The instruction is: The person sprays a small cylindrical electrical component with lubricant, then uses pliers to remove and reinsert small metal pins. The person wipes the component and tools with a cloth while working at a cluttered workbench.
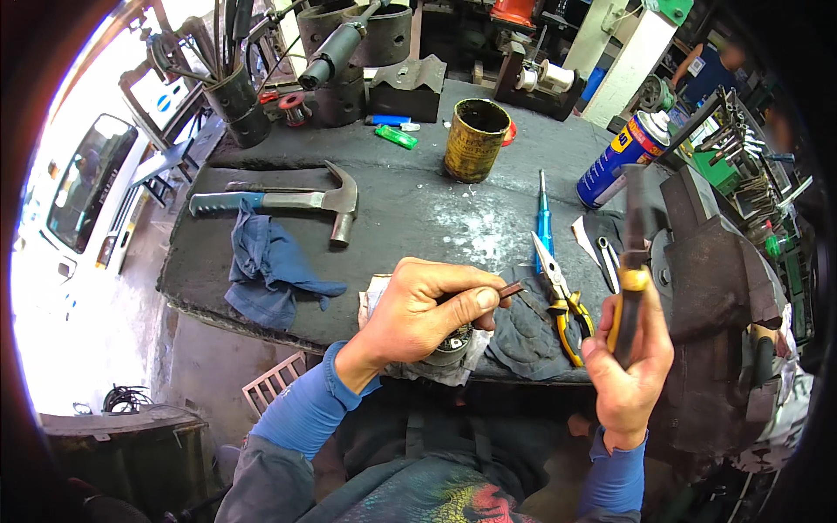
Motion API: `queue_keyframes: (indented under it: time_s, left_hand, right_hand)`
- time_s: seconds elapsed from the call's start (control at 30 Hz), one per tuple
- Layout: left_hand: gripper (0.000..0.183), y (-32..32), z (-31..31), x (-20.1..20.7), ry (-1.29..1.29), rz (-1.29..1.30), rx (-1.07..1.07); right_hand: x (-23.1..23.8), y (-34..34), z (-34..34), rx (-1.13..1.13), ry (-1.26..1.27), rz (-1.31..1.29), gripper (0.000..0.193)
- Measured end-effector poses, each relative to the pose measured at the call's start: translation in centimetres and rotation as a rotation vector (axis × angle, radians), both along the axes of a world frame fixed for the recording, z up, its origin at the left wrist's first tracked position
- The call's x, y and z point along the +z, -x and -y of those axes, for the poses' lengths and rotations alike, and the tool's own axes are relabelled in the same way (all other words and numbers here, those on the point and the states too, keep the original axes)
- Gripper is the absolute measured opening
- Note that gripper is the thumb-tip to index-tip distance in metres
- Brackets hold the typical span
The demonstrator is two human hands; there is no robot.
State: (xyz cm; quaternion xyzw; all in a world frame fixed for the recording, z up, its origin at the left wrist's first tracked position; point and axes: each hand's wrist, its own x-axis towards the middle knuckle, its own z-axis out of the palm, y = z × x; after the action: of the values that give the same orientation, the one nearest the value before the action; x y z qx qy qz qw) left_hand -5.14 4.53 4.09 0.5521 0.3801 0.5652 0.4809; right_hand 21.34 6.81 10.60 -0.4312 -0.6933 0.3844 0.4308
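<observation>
My left hand [427, 309] pinches a small brown rectangular block [512, 289] between thumb and forefinger. Beneath that hand, partly hidden, a round metal part [449, 349] rests on a pale rag [475, 353] at the bench's near edge. Raised on the right, my right hand [629, 362] is closed around a tool with a yellow-and-black handle [623, 322]; its dark upper end is blurred, so its kind is unclear. Between the hands lie needle-nose pliers [562, 296] with yellow-and-black handles, jaws pointing away, partly over a dark cloth [527, 340]. A blue-handled screwdriver [544, 222] lies just beyond them.
A claw hammer [318, 200] and blue rag [270, 270] lie left on the dark bench [401, 209]. Farther back stand a grimy yellow can [475, 144], a blue spray can [621, 161] and a green lighter [397, 137]. A vise-like block [706, 253] stands right; another person [711, 74] is behind.
</observation>
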Motion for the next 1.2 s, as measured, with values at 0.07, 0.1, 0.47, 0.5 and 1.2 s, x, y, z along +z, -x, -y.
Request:
queue_keyframes:
  time_s: [0.07, 0.1, 0.47, 0.5, 1.2]
  left_hand:
    - [0.023, 0.1, 0.0, 0.3, -0.007, -0.024, 0.005]
    - [0.023, -0.2, 0.0, 0.1, -0.014, 0.013, 0.027]
    - [0.023, -0.6, 0.2, 0.2, -0.021, 0.037, 0.033]
    - [0.023, -0.6, 0.2, 0.3, -0.017, 0.042, 0.027]
    - [0.027, -0.2, 0.0, 0.5, 0.026, -0.021, 0.015]
  right_hand:
    - [-0.7, 0.4, -0.2, 0.095, -0.112, 0.132, 0.085]
    - [-1.0, 0.5, -0.3, 0.147, -0.175, 0.194, 0.086]
    - [-0.9, 1.1, -0.7, -0.068, -0.064, -0.294, 0.082]
    - [-1.8, 0.6, -0.8, -0.010, -0.139, -0.177, 0.082]
    - [-2.2, 0.4, -1.7, -0.040, -0.085, -0.221, 0.077]
